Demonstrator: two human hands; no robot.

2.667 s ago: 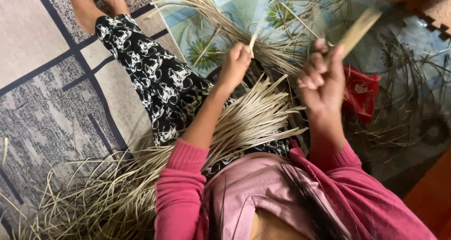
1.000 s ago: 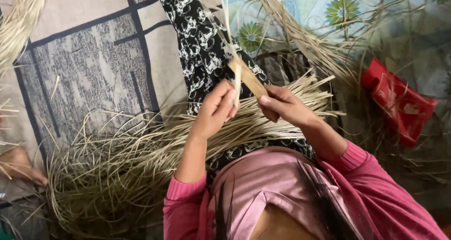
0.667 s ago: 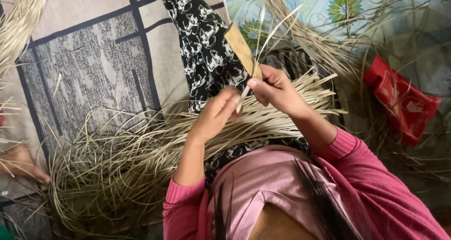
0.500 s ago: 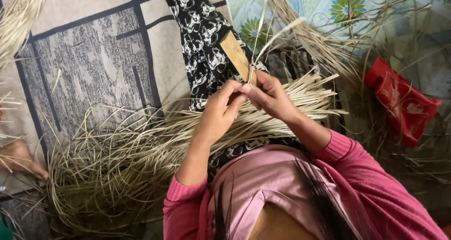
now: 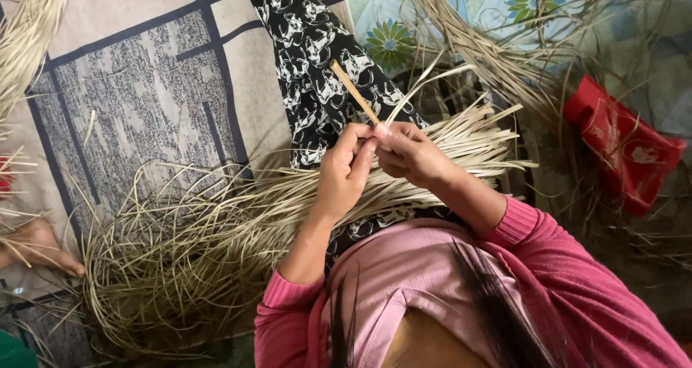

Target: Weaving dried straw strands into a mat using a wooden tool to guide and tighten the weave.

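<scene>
While a loose heap of pale straw strips [image 5: 166,267] is lying on the patterned mat [image 5: 122,87] at the left, the left hand [image 5: 344,175] is pinching closed beside the right hand [image 5: 409,154], fingertips touching. Both are gripping the near end of a flat wooden stick [image 5: 353,92]. Its long axis is pointing up and leftward, away from the body, over the patterned trouser leg [image 5: 317,58]. A red packet [image 5: 623,144] is lying well apart, far right.
</scene>
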